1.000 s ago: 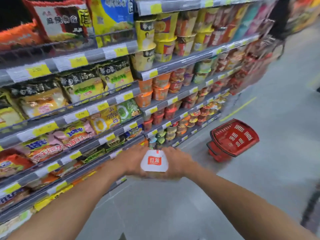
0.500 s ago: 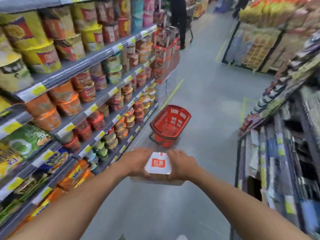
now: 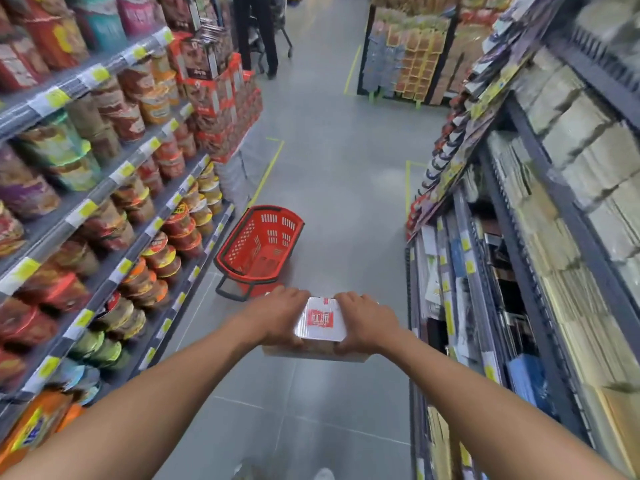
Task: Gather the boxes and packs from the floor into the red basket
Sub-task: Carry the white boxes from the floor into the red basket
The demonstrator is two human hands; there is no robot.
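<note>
The red basket (image 3: 273, 233) sits on the floor (image 3: 332, 188) just ahead. The left hand (image 3: 277, 317) grips one side of the white box (image 3: 320, 320), and the right hand (image 3: 367, 323) grips the other. Hold it flat, walk close, then lower it in.

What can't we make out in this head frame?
Head view only:
- lower pack: mostly covered by white box and both hands.
- left hand, right hand: fingers curl out of sight behind the box.
- price tags: blurred, unreadable.
- red basket: near base hidden by left hand.
</note>
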